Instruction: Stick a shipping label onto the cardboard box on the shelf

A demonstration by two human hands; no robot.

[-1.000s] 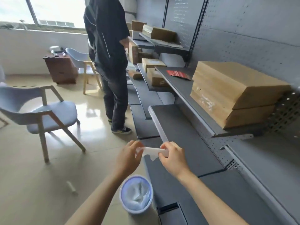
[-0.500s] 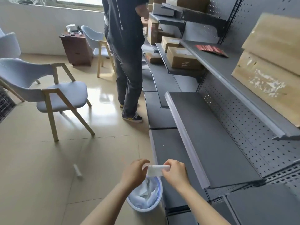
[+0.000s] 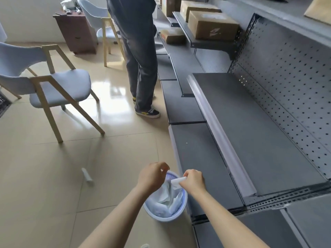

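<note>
At the bottom centre, the right hand (image 3: 192, 181) pinches a white label (image 3: 177, 181) above the wastebasket (image 3: 181, 210), while the left hand (image 3: 152, 177) pinches a paper scrap (image 3: 165, 171).

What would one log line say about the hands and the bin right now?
stage: peeling label over bin | left hand: pinching backing | right hand: holding label | waste bin: below hands, holds paper | box: not yet labelled

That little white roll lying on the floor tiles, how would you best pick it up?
Pinch the white roll across its middle, coming straight down from above. It is a slim cylinder lying flat on the floor, clear of the bin and chair, so fingers can close on both long sides; gripped by an end it would likely roll away.
</note>
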